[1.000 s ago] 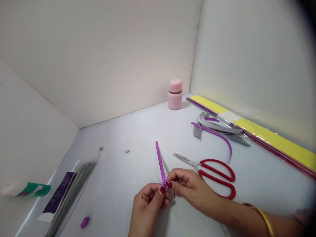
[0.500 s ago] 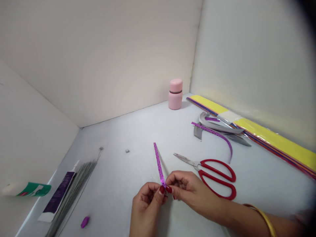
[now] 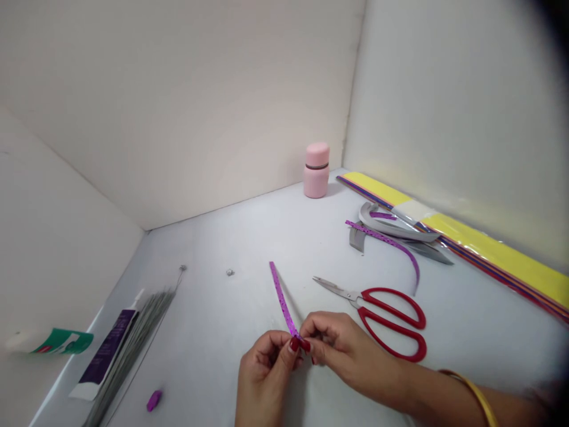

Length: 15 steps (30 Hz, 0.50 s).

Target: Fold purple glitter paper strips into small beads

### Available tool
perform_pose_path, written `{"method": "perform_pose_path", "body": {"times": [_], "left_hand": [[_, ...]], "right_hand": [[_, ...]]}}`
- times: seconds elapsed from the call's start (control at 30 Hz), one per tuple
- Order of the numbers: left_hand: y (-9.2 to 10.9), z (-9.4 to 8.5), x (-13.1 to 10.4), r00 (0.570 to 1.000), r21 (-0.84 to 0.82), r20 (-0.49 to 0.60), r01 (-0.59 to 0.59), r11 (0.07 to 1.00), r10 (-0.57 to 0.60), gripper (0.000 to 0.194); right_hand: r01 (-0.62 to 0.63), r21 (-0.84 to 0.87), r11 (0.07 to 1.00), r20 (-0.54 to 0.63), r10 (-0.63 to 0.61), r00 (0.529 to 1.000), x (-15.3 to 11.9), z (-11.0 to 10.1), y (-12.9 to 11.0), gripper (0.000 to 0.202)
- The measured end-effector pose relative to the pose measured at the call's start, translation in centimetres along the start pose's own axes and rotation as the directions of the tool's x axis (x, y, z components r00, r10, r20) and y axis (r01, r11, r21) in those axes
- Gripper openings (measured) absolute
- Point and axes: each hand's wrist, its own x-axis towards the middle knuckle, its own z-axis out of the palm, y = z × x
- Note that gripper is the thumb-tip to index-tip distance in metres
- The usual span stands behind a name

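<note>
A narrow, shiny purple paper strip (image 3: 281, 296) with dark specks is pinched at its near end by both hands. My left hand (image 3: 271, 367) is closed, thumb and fingers pressed on the strip. From the right, my right hand (image 3: 340, 344) grips the same end, its fingertips touching those of the left. The strip's far part points up and away over the table. What the fingertips do with the pinched end is partly hidden. Red-handled scissors (image 3: 391, 323) lie just beyond my right hand, blades slightly apart.
At left lie a bundle of thin wires (image 3: 133, 350), a purple tube (image 3: 106, 350) and a small purple folded piece (image 3: 154, 400). A pink jar (image 3: 316, 172) stands at the back. Paper strips (image 3: 386, 237) and packaged coloured sheets (image 3: 466, 237) lie along the right wall.
The strip's far end has swung slightly left and dipped a little. Both hands keep their pinch and have shifted slightly.
</note>
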Motion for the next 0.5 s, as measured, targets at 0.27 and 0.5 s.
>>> {"method": "perform_pose_path", "body": {"times": [0.27,0.5], "left_hand": [[-0.1,0.0,0.2,1.000,-0.064,0.021,-0.017,0.998,0.018,0.022],[-0.5,0.0,0.2,0.997,-0.044,0.072,-0.036,0.998,0.039,0.027]], "right_hand": [[0.016,0.090,0.996,0.045,-0.020,0.999,-0.1,0.3,1.2,0.019],[0.046,0.207,0.977,0.035,-0.054,0.998,-0.1,0.6,0.9,0.022]]}}
